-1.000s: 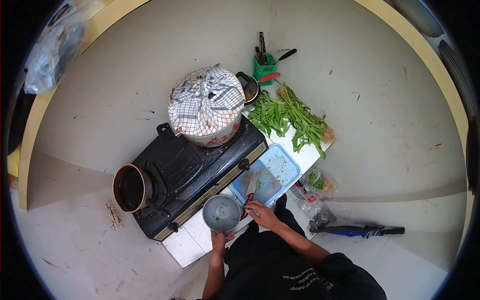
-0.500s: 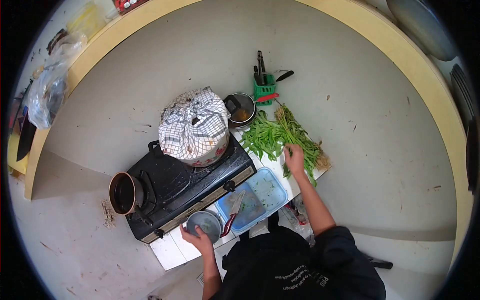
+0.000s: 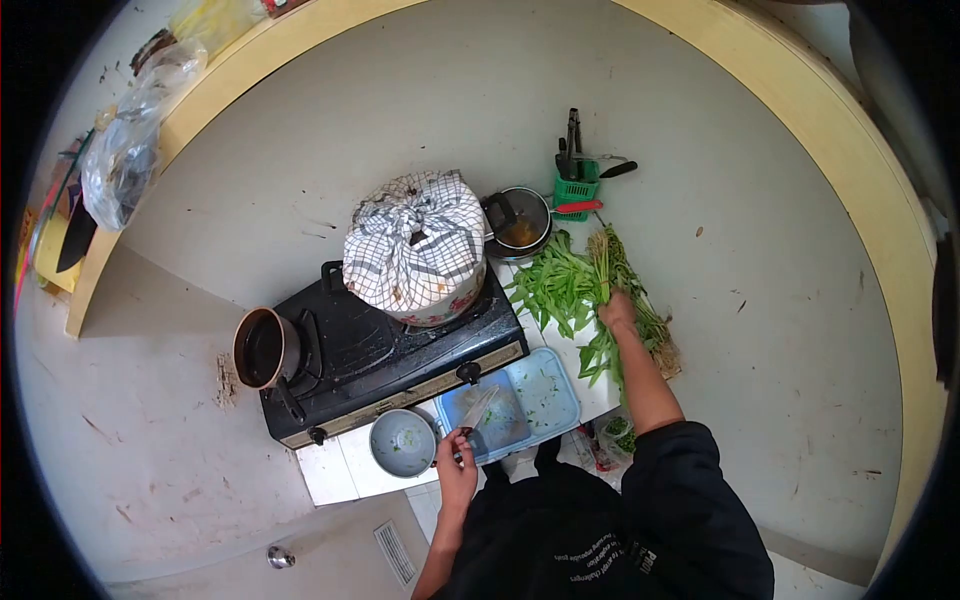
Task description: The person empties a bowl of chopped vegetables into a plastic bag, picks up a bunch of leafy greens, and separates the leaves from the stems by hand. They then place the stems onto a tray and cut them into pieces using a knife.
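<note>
My left hand (image 3: pixel 457 468) is closed around the handle of a knife (image 3: pixel 480 408), whose blade lies over the blue tray (image 3: pixel 562 422). Just left of that hand, a grey bowl (image 3: pixel 403 443) with green bits inside stands on the white tiles. My right hand (image 3: pixel 618 309) is at the leafy greens (image 3: pixel 556 281), its fingers closed on some stems and partly hidden by them. Bits of green are scattered in the tray.
A black stove (image 3: pixel 350 350) holds a large cloth-wrapped pot (image 3: pixel 415 250) and a small brown pot (image 3: pixel 262 348). Behind stand a pan (image 3: pixel 522 230) and a green utensil basket (image 3: pixel 576 190). A yellow-edged shelf (image 3: pixel 190 118) curves overhead.
My left hand has left the bowl and taken hold of the knife handle. My right hand has closed on the greens, and some leaves have shifted toward the tray.
</note>
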Available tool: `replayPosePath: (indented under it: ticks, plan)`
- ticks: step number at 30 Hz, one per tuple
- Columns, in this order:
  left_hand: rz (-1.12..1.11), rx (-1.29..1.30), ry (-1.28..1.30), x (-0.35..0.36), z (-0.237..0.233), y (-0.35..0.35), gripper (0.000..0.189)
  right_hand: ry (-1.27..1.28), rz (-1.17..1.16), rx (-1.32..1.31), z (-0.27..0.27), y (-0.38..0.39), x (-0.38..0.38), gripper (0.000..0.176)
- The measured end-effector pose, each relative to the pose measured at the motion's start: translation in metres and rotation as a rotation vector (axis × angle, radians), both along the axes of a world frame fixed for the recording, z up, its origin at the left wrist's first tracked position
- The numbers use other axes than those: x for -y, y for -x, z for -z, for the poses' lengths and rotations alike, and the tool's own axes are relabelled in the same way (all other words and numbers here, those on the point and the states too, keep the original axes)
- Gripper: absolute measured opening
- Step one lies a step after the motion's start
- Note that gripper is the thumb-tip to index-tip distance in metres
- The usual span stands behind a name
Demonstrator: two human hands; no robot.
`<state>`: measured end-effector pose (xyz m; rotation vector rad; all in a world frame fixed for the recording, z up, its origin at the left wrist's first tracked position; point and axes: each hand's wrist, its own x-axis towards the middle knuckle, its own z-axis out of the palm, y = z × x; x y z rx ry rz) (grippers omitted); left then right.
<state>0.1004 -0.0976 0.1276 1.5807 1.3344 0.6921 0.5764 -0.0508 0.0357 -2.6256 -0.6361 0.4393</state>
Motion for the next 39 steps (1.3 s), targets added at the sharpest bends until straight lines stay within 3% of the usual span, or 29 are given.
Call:
replayPosePath:
  ticks: [5,6,9,11,15,19,23,24,28,32,39]
  plan:
    - [0.068,-0.03,0.029,-0.01,-0.008,0.002,0.029,-0.419,-0.048,-0.202,-0.002,-0.015,0.009,0.035]
    - [0.081,-0.018,0.018,-0.013,-0.008,-0.001,0.029,-0.375,-0.044,-0.032,-0.016,-0.008,0.011,0.039]
    - [0.167,-0.042,0.033,-0.026,-0.021,-0.013,0.027,-0.801,0.037,-0.222,-0.046,0.002,0.014,0.036]
    - [0.236,-0.007,0.037,-0.034,-0.017,-0.019,0.027,-0.886,0.014,-0.381,-0.088,0.02,0.021,0.039]
    - [0.341,0.048,0.029,-0.05,-0.056,-0.054,0.027,-1.056,-0.103,-0.646,-0.167,0.063,0.037,0.04]
    - [0.404,0.197,-0.059,-0.061,-0.08,-0.084,0.024,-1.261,-0.055,-1.009,-0.184,0.116,0.049,0.04]
    - [0.444,0.215,-0.212,-0.062,-0.113,-0.111,0.022,-1.221,0.002,-1.017,-0.162,0.17,0.055,0.038]
    - [0.485,0.206,-0.354,-0.059,-0.129,-0.119,0.02,-1.204,0.013,-1.013,-0.159,0.182,0.056,0.037]
    - [0.646,0.052,-0.528,-0.052,-0.115,-0.138,0.026,-1.07,0.01,-0.986,-0.15,0.212,0.057,0.031]
    - [0.57,0.041,-0.51,-0.052,-0.088,-0.145,0.024,-1.052,0.053,-0.955,-0.141,0.223,0.057,0.026]
    - [0.573,0.051,-0.373,-0.065,-0.081,-0.142,0.017,-1.084,0.032,-0.853,-0.139,0.234,0.063,0.028]
